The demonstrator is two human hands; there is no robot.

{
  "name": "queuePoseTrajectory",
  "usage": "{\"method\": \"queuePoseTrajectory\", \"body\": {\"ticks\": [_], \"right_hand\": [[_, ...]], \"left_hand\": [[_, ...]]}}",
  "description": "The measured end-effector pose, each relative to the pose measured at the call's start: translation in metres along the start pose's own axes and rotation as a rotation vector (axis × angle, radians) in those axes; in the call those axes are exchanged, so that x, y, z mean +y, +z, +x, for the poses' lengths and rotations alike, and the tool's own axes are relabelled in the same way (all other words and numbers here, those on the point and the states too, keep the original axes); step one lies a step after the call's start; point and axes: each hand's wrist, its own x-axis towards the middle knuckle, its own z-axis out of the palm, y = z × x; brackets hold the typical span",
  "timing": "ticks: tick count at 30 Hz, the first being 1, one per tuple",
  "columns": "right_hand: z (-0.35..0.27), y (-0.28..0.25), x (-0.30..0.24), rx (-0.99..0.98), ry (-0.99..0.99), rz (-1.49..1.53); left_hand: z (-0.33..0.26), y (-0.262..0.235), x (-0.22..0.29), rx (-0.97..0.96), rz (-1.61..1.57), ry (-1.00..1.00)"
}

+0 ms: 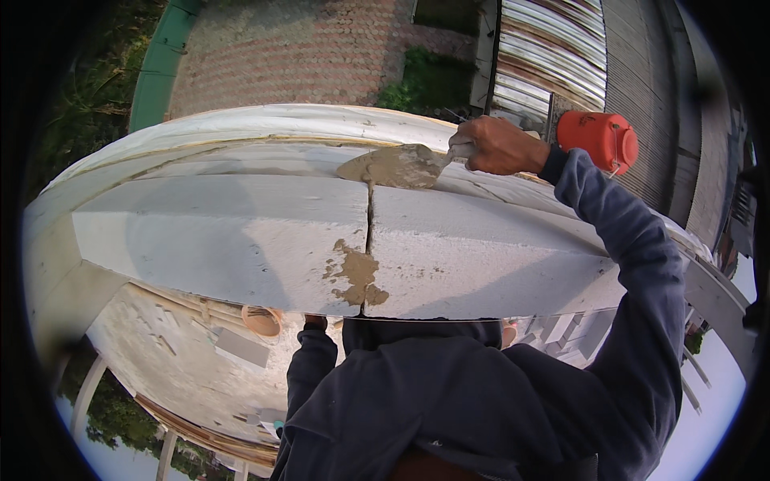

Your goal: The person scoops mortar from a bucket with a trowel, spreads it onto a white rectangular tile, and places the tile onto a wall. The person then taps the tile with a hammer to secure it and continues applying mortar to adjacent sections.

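Observation:
My right hand [499,146] grips the handle of a pointed trowel [397,166] loaded with grey-brown mortar. The blade lies over the top end of the vertical joint [370,232] between two white blocks, the left block [233,240] and the right block [481,260]. Wet mortar [357,275] is smeared at the joint's lower end. My left hand [315,321] reaches under the blocks' near edge and is almost wholly hidden; only a sliver shows beside a brown round pan [261,320]. Its grip cannot be made out.
A red-orange plastic cylinder [600,138] sits just behind my right wrist. Corrugated metal sheets [549,56] and a brick-paved yard [297,52] lie beyond the wall. Far below, a rough concrete slab [172,353] holds scraps and a grey tile.

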Motion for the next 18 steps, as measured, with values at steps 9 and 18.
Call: {"method": "queuePoseTrajectory", "body": {"ticks": [9,18], "right_hand": [[-0.033,-0.022,-0.019,0.085,-0.088,0.009],[-0.053,-0.054,-0.034,0.239,-0.353,0.047]], "left_hand": [[0.007,-0.008,0.01,-0.007,-0.03,-0.021],[-0.002,-0.025,0.02,0.071,-0.122,-0.055]]}}
